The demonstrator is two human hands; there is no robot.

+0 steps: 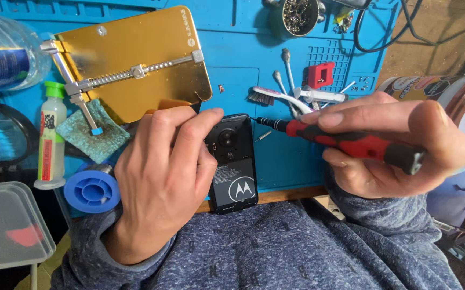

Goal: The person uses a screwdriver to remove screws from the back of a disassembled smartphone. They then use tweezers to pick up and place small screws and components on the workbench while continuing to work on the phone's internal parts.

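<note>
A black phone [234, 166] with its back cover off lies face down on the blue work mat [238, 59], near the mat's front edge. My left hand [160, 177] rests over the phone's left side and grips it, the index finger reaching its top edge. My right hand [388, 142] holds a red and black screwdriver [345, 140] nearly level. Its thin tip touches the phone's top right corner.
A gold holder plate [136, 59] with a spring clamp lies at the back left. Beside it are a green-capped tube [51, 137], a blue spool [92, 190] and a clear lidded box [7, 225]. A toothbrush [275, 96], swabs and a red part [321, 74] lie behind the phone.
</note>
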